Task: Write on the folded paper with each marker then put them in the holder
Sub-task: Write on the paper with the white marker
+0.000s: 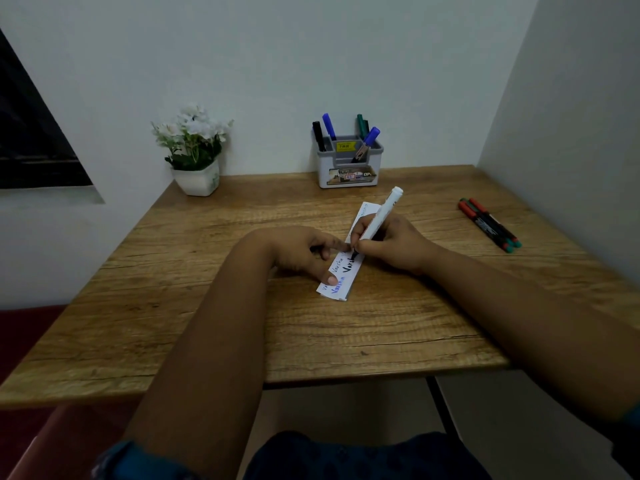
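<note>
1. Nearest on the bench, the folded paper lies as a narrow white strip, angled away to the right. It is pinned by the left hand, whose fingers are laid out straight on it; nothing is grasped by that hand.
2. Blue and thin dark words are already seen on the strip, and a bold black word is being formed. The fresh ink could be smeared if the pressing fingers were slid across it, since they rest just beside the lettering.
3. The white-barrelled marker is pinched in the curled grip of the right hand, tip on the paper. The strip could be dragged or creased if the left hand's pressure were eased mid-stroke.
4. No cap can be seen; it may be hidden in a hand. A tip left uncapped could mark the holder's contents.
5. Further right, two markers lie side by side near the bench edge and are judged likely to roll off if nudged.
6. Farthest, the grey holder stands against the wall with several markers upright in it; it could be tipped by a careless insertion.
7. A potted white flower stands to the holder's left.
</note>
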